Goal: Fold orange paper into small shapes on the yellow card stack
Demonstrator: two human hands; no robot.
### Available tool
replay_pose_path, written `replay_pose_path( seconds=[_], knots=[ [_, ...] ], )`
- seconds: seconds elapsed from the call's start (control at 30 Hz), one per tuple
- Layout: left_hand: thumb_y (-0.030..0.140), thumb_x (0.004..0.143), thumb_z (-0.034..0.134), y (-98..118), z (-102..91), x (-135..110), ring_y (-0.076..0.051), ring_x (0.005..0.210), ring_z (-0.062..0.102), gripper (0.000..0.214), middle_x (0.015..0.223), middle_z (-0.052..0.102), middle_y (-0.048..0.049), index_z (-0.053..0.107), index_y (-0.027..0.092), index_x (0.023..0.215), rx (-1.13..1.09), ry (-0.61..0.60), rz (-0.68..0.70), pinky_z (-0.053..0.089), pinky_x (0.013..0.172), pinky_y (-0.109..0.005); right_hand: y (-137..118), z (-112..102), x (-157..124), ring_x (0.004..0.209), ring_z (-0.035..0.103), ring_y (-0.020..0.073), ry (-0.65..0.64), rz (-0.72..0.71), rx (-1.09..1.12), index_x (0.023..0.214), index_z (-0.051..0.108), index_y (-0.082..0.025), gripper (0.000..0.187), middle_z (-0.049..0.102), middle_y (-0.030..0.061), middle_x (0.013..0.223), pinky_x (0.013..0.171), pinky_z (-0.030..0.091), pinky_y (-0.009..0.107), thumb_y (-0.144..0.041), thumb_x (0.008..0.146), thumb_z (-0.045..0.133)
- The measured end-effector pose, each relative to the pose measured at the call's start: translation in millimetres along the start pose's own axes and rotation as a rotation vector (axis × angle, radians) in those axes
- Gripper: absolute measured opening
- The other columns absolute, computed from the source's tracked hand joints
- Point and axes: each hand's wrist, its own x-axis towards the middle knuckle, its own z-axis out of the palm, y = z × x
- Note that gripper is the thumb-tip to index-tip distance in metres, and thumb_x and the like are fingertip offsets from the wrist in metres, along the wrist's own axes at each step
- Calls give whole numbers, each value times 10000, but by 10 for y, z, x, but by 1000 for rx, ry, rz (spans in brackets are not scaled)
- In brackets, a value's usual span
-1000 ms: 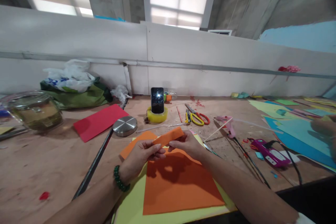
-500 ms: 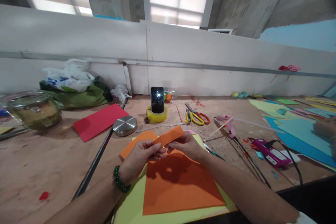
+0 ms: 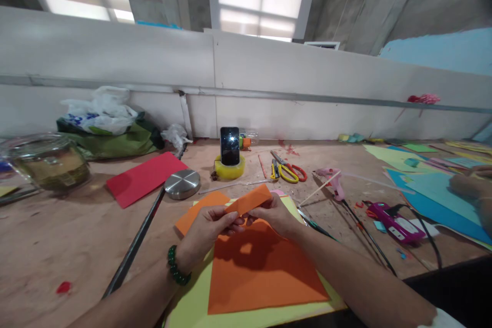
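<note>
Both hands hold one narrow orange paper strip (image 3: 249, 200) above the table. My left hand (image 3: 209, 228), below a green bead bracelet, pinches the strip's left end between thumb and fingers. At its right end my right hand (image 3: 274, 213) is closed on it, fingers curled under. Beneath them lies a large orange paper sheet (image 3: 269, 282) on a yellow sheet (image 3: 188, 307). Another orange piece (image 3: 200, 210) rests behind my left hand, partly covered by it.
A phone (image 3: 229, 146) stands in a yellow tape roll (image 3: 229, 169). Scissors (image 3: 288, 171), a pink glue gun (image 3: 335, 184) and a purple power strip (image 3: 397, 223) lie to the right. On the left are a round metal lid (image 3: 182, 184) and red paper (image 3: 146, 179). Another person's hand (image 3: 471, 189) is at far right.
The strip has tilted slightly in my fingers, and both hands keep their grip in nearly the same place. The other person's hand at far right has shifted a little to the left.
</note>
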Motion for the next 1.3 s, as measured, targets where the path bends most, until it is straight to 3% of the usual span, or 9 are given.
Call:
replay_pose_path(
  seconds=[0.2, 0.4, 0.63, 0.77, 1.0, 1.2, 1.3],
  knots=[
    [573, 605, 758, 25, 38, -24, -185, 651, 661, 447, 724, 745, -87, 741, 146, 734, 31, 13, 34, 515, 641, -281, 11, -11, -12, 564, 625, 126, 9, 42, -12, 775, 738, -147, 287, 695, 10, 674, 603, 531, 260, -328, 573, 830],
    [559, 594, 767, 40, 54, -39, -160, 610, 647, 419, 671, 734, -66, 737, 152, 692, 25, 67, 33, 504, 608, -248, 36, 5, 13, 515, 605, 110, 55, 41, 64, 674, 736, -151, 220, 693, 12, 620, 568, 496, 240, -326, 575, 824],
    [523, 622, 772, 14, 20, -25, -172, 623, 662, 387, 730, 747, -87, 725, 146, 698, 36, 47, 44, 519, 608, -263, 19, -67, 56, 490, 577, 98, 124, 43, 130, 627, 716, -164, 194, 650, -19, 543, 549, 480, 228, -264, 503, 828],
    [523, 639, 765, -14, -16, -11, -166, 606, 655, 392, 704, 743, -89, 724, 137, 691, 54, 7, 53, 523, 599, -264, -82, -124, 82, 523, 571, 89, 191, -13, 129, 582, 694, -169, 154, 644, -31, 556, 536, 467, 195, -198, 476, 802],
    [523, 623, 772, -10, -40, 4, -148, 597, 650, 396, 685, 737, -74, 715, 137, 687, 54, -44, 20, 503, 579, -239, -144, -166, 99, 479, 549, 76, 236, -12, 114, 582, 701, -169, 123, 637, -25, 540, 500, 459, 188, -255, 516, 759],
    [498, 625, 782, -32, -79, 22, -135, 584, 647, 384, 685, 727, -52, 674, 137, 700, 44, -131, -45, 484, 551, -221, -151, -188, 114, 451, 535, 70, 231, 10, 82, 579, 697, -156, 165, 629, -18, 531, 479, 451, 192, -291, 529, 777],
    [494, 602, 807, -31, -91, 18, -144, 593, 645, 414, 694, 719, -40, 634, 143, 739, 31, -237, -113, 495, 555, -236, -162, -171, 118, 444, 511, 59, 229, -1, 65, 543, 673, -155, 161, 600, -35, 493, 464, 419, 177, -246, 496, 798]
  ],
)
